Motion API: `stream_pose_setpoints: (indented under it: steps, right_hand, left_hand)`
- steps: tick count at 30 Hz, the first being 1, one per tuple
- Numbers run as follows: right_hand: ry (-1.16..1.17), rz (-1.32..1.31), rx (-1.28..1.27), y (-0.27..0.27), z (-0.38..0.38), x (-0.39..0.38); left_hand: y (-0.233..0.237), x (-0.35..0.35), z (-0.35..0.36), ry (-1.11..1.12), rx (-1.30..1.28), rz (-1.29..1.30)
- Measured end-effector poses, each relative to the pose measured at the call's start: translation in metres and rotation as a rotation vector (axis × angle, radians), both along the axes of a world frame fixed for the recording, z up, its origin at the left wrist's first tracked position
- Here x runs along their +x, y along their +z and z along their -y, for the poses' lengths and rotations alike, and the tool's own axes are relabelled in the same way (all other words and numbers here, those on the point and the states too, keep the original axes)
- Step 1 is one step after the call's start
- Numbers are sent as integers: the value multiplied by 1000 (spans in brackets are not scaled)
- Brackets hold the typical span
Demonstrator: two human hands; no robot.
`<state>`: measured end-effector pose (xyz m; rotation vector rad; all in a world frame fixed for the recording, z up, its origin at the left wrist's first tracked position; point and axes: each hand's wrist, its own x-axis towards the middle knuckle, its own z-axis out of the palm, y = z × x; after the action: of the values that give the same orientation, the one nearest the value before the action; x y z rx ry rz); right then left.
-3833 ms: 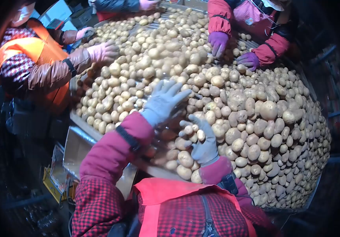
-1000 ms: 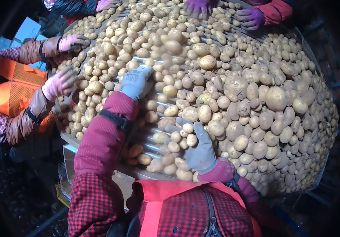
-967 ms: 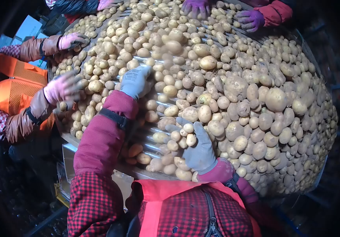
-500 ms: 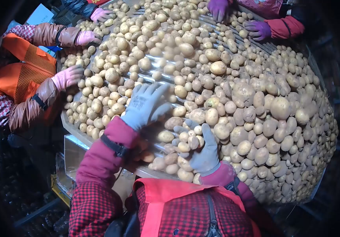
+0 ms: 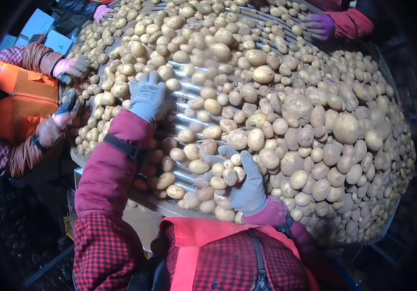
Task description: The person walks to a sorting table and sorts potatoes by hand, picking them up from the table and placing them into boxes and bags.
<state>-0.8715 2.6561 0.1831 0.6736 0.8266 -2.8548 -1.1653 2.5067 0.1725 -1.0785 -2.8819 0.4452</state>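
Note:
Potatoes point(image 5: 346, 128) of many sizes cover a slatted metal table. My left hand point(image 5: 148, 97), in a grey glove, lies back-up against potatoes left of the bare slats point(image 5: 183, 111); its fingertips are bent down among them, and whether it grips one is hidden. Near the front edge, my right hand point(image 5: 248, 189), also gloved in grey, is palm up with curled fingers and holds several small potatoes point(image 5: 228, 173). Larger potatoes lie around and under it.
On the left a person in an orange vest point(image 5: 34, 97) has both gloved hands at the table rim. Other people's gloved hands reach in at the top left and top right point(image 5: 320, 25). Boxes point(image 5: 38, 23) stand at the upper left. The metal rim point(image 5: 157, 206) runs before me.
My left hand has moved left and up, and more slats show. My right hand stays nearly in place with its small potatoes. The person in orange has drawn both hands back to the rim.

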Motion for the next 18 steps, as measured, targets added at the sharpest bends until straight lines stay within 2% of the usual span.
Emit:
stream_pose_setpoints:
  steps: [2,5,7,10,11,14,16,17,18]
  right_hand:
    - [-38,5,-117,-4,2,4]
    - [-94,101,-210,15,3,-5]
    - [-94,154,-207,23,2,-8]
    - [-7,122,-66,11,5,-5]
    - [7,114,-28,6,6,-3]
    - [-40,174,-30,14,4,-7]
    - [-39,97,6,7,7,-3]
    - [-10,-20,74,-9,4,6]
    - [-2,-5,30,0,4,3]
  left_hand:
    - [-5,-9,0,70,-88,86]
    - [-5,-9,3,71,18,41]
    - [-6,-6,5,76,56,44]
    - [-2,-4,9,81,96,51]
    - [-3,-4,10,66,162,44]
    - [-2,24,14,-106,645,50]
    - [42,74,0,-210,973,386]
    - [57,99,0,-293,955,458]
    - [69,119,1,-374,936,531]
